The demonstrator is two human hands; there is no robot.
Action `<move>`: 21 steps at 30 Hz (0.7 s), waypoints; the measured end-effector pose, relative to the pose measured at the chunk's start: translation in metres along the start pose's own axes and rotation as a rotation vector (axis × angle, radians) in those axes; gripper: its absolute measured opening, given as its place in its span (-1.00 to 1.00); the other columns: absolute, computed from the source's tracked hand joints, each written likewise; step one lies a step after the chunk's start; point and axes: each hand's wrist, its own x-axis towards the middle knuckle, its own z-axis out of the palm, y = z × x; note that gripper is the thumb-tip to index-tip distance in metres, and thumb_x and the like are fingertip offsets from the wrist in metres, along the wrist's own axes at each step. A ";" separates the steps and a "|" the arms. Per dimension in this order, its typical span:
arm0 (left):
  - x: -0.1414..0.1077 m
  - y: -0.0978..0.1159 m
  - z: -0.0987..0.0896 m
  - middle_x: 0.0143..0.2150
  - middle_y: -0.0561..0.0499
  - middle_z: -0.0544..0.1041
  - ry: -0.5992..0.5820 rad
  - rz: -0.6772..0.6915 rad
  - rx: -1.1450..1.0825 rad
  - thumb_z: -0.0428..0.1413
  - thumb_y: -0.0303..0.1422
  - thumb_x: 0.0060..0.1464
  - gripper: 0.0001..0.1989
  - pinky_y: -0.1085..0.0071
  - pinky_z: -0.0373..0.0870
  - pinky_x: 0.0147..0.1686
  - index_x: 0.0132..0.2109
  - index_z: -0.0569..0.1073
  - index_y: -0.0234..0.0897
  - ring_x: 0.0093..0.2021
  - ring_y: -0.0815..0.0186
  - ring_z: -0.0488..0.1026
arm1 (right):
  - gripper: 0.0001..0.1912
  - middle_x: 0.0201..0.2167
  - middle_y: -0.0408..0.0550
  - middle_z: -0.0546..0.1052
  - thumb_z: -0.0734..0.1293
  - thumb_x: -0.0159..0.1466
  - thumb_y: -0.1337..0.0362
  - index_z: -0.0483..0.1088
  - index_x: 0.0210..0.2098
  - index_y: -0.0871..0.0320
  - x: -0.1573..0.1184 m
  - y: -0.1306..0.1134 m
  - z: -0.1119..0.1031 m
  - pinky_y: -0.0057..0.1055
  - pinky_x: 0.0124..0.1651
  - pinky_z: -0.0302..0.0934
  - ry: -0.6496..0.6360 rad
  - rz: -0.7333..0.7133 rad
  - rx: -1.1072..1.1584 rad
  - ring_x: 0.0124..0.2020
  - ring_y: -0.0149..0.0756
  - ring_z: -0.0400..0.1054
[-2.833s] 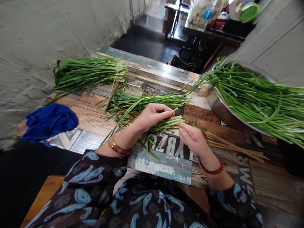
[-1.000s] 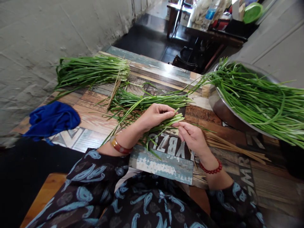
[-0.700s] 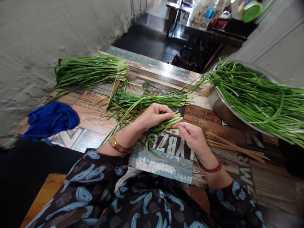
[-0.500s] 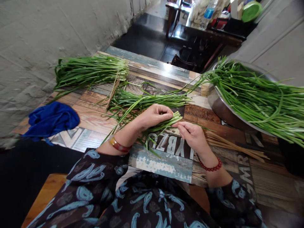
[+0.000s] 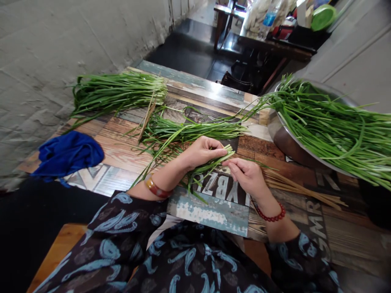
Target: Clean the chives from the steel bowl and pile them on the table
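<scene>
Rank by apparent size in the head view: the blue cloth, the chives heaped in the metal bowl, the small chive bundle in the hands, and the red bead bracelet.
1. Chives heaped in the metal bowl, though it is cut off at the frame edge.
2. Blue cloth.
3. Small chive bundle, partly hidden by the left hand.
4. Red bead bracelet.

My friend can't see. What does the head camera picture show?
A left hand grips a small bunch of green chives while the right hand touches their cut ends, over a wooden table. More chives fill a metal bowl, and a blue cloth lies left.
</scene>
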 end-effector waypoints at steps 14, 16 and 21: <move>0.006 0.000 -0.025 -0.18 -0.15 0.66 0.279 0.029 0.060 0.24 -0.09 0.05 -0.55 0.43 0.42 -0.18 -0.06 0.61 -0.36 -0.24 0.32 0.53 | -0.71 -0.67 -0.19 0.46 0.22 0.36 0.25 0.56 -0.31 0.23 0.003 -0.006 -0.018 -0.52 -0.48 0.12 -0.197 0.015 0.060 -0.62 -0.46 0.25; 0.011 -0.003 -0.027 -0.17 -0.15 0.65 0.318 0.029 0.127 0.25 -0.12 0.04 -0.56 0.43 0.41 -0.19 -0.06 0.60 -0.39 -0.22 0.31 0.52 | -0.71 -0.66 -0.19 0.47 0.22 0.34 0.27 0.56 -0.31 0.23 0.003 -0.007 -0.020 -0.53 -0.50 0.09 -0.198 0.019 0.067 -0.64 -0.47 0.23; 0.033 -0.006 -0.025 -0.17 -0.14 0.64 0.230 0.082 0.350 0.19 -0.27 0.09 -0.70 0.42 0.41 -0.18 -0.11 0.62 -0.38 -0.24 0.31 0.53 | -0.72 -0.64 -0.17 0.51 0.24 0.31 0.29 0.57 -0.34 0.24 0.003 -0.005 -0.023 -0.54 -0.50 0.08 -0.182 -0.007 0.063 -0.62 -0.47 0.26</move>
